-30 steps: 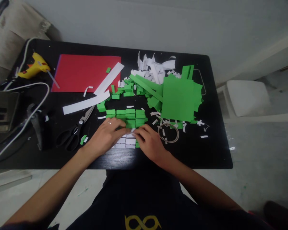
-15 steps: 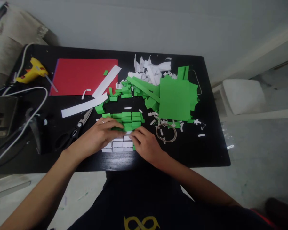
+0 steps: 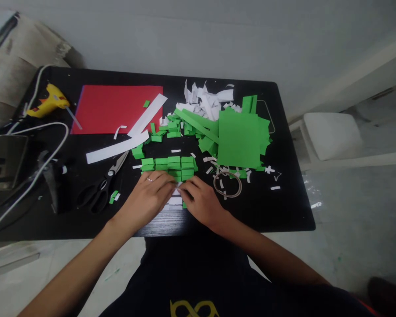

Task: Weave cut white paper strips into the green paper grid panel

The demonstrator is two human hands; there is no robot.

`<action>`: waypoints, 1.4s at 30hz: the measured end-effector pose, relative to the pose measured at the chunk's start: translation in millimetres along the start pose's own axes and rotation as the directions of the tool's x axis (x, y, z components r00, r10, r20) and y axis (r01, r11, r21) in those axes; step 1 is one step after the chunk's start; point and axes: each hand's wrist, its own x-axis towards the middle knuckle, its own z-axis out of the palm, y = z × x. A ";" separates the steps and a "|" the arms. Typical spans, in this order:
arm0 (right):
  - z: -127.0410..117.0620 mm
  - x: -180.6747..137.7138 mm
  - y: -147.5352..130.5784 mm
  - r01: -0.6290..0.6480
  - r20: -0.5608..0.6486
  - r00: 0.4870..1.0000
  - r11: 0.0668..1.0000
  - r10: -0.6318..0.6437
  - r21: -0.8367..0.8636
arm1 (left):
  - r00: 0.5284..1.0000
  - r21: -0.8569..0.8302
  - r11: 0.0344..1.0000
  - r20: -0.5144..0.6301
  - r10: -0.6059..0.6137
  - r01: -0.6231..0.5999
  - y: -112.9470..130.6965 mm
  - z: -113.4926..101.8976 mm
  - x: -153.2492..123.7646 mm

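Note:
Close to the table's near edge, rows of folded green paper pieces (image 3: 168,164) lie against rows of folded white paper pieces (image 3: 175,203). My left hand (image 3: 153,191), a ring on one finger, bends over the white rows and covers much of them. Its thumb and fingertips meet those of my right hand (image 3: 203,199) where green borders white. Both hands are closed in a pinch there on a small white paper piece (image 3: 177,190), largely hidden by the fingers.
Black scissors (image 3: 102,187) lie left of my hands, with a yellow glue gun (image 3: 53,102) and white cable beyond. A red sheet (image 3: 108,110), white strips (image 3: 119,147), a green paper stack (image 3: 239,138), white scraps (image 3: 207,99) and a tape ring (image 3: 227,196) surround the rows.
My left hand has shifted right and nearer to me, closing toward my right fingertips. More green rows now show, while more white pieces are covered.

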 end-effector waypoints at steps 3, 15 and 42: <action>-0.3 0.7 0.1 0.006 0.005 1.000 1.000 -0.006 -0.010 | 0.999 -0.001 1.000 -0.037 -0.004 0.004 1.7 3.1 -2.0; -3.3 -1.0 0.2 0.017 0.000 1.000 1.000 -0.017 -0.011 | 0.959 -0.162 0.958 -0.123 -0.257 0.236 16.0 -5.2 -15.1; -10.1 0.7 -0.6 -0.005 0.067 0.998 0.973 -0.011 0.230 | 0.388 -0.649 -0.070 0.534 -0.751 0.758 33.1 13.0 -8.2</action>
